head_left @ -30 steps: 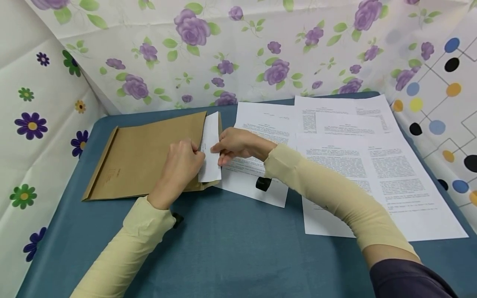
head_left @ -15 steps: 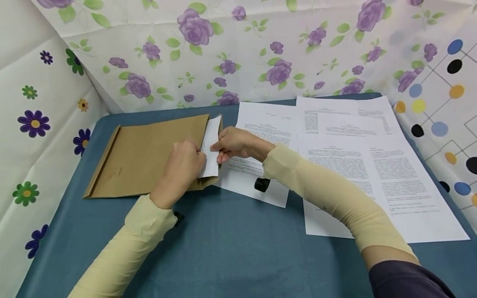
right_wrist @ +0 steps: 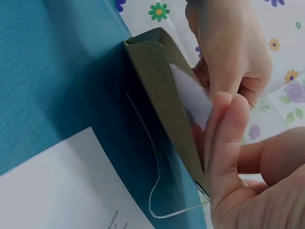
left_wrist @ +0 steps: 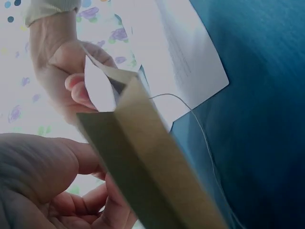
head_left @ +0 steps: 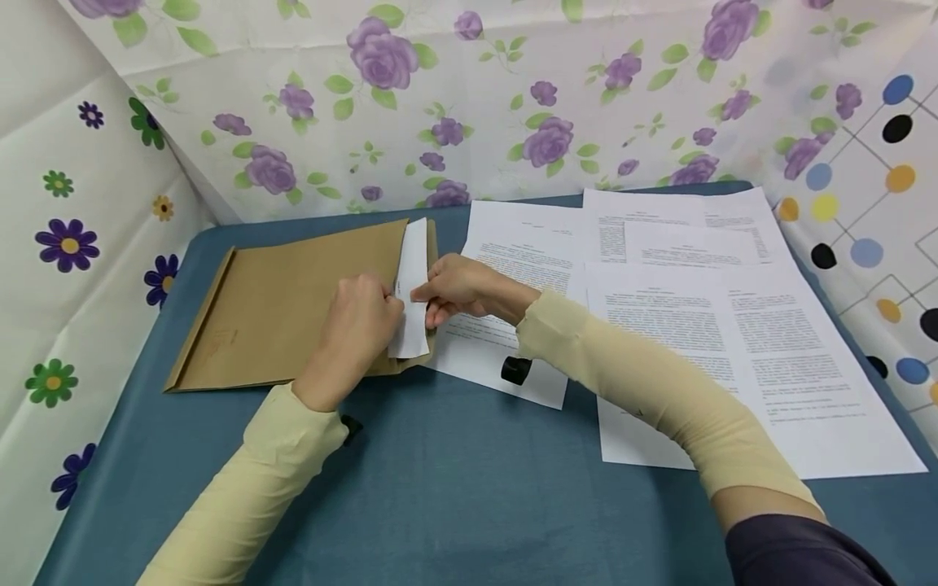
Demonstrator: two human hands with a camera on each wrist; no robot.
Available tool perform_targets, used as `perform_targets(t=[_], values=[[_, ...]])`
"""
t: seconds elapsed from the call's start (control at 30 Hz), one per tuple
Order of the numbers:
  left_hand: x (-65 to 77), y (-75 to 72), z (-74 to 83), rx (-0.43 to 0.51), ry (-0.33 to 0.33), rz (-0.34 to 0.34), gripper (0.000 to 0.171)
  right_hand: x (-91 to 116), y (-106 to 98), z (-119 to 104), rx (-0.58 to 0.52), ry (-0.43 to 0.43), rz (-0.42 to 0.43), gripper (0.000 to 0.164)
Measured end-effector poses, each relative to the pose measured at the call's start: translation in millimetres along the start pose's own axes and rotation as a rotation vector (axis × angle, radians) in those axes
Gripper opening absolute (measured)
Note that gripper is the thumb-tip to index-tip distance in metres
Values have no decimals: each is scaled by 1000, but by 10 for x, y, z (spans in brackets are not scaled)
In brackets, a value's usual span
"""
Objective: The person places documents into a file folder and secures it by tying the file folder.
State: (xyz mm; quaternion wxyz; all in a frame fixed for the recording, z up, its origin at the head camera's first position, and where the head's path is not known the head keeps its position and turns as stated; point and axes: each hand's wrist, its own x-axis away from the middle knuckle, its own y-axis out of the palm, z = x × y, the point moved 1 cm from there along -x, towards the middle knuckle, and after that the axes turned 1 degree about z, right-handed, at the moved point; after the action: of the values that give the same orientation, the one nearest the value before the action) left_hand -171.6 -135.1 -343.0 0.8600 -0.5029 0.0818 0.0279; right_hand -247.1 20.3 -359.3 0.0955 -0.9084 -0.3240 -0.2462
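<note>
A brown paper envelope (head_left: 293,309) lies at the left of the table, its mouth facing right. White folded paper (head_left: 412,285) sits in that mouth, with a strip of it showing. My left hand (head_left: 355,334) grips the envelope's upper edge at the opening, fingers curled. From the other side, my right hand (head_left: 460,289) pinches the paper at the mouth, thumb on top and fingers against the envelope's far lip. The right wrist view shows the right hand's fingers (right_wrist: 228,119) along the gaping envelope side (right_wrist: 162,100); how deep the paper goes is hidden.
A printed sheet (head_left: 506,358) lies just right of the envelope, partly beneath the right hand. Several more printed sheets (head_left: 777,407) overlap at the table's right. A thin string (left_wrist: 202,129) trails from the envelope. Patterned curtains (head_left: 454,98) stand behind the blue table (head_left: 469,488).
The envelope's mouth and the paper dipped, narrowed, then rose and widened again. Both hands keep their hold in nearly the same place. The loose sheets have not moved.
</note>
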Motion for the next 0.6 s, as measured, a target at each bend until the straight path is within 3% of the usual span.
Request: perform_targets(t=[0.13, 0.33, 0.6], values=[[12, -6, 18, 1, 15, 21, 43, 15, 47, -15, -8, -14, 15, 30], [25, -13, 37, 17, 31, 28, 44, -41, 156, -24, -47, -21, -39, 29], [27, -43, 72, 31, 34, 24, 40, -152, 225, -14, -137, 81, -76, 28]])
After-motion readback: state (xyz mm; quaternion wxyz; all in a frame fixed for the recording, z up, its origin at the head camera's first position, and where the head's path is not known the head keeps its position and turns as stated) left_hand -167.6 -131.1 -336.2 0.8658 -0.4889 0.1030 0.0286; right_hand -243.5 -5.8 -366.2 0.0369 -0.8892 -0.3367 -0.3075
